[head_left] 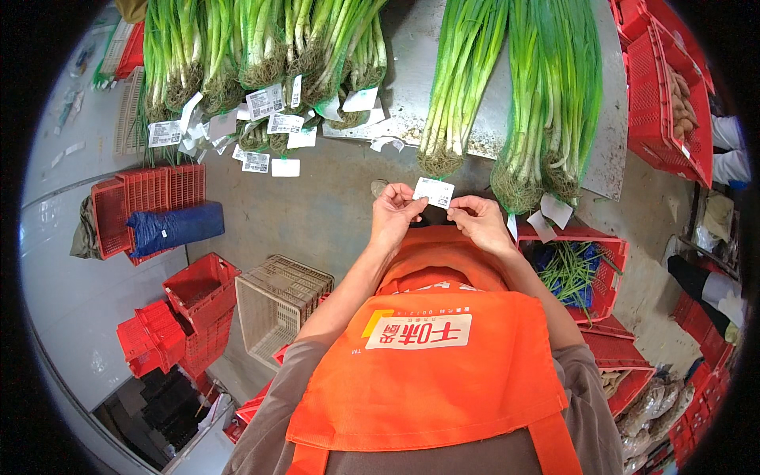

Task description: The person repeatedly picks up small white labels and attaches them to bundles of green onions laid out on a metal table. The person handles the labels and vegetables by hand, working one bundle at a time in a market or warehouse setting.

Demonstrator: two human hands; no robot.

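A white printed label (pixel 433 192) is pinched between my two hands, just below the root end of a netted bundle of green onions (pixel 453 103). My left hand (pixel 396 212) closes on the label's left side, thumb on top. At its right edge, the fingertips of my right hand (pixel 477 219) are pressed together on it. Two more netted green onion bundles (pixel 518 150) lie to the right, with white labels (pixel 556 210) at their roots. On the left are several labelled bundles (pixel 261 63), their root ends toward me.
The bundles lie on a metal table (pixel 404 95). A red crate (pixel 606 269) holding loose green stalks stands close by my right arm. At left are a beige crate (pixel 277 305), red crates (pixel 202 293) and a rolled blue sheet (pixel 178 228). Another person's sleeve (pixel 727 150) shows at far right.
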